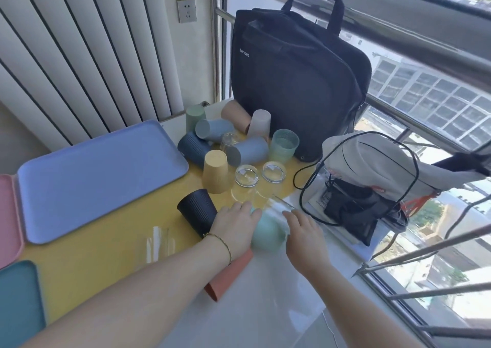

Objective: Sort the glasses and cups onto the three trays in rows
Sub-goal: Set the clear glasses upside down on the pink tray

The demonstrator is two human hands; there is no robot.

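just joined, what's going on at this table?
A person is sorting cups and glasses onto trays and has barely started. The left hand lies over a mint cup tipped on its side. The right hand reaches for a blurred clear glass beside it; neither shows a firm grip. The blue tray, pink tray and teal tray show no cups. The pile of cups sits jumbled by the black bag.

Left grip [233, 225] palm-down, fingers straight, right grip [305, 233] forward, fingers spread
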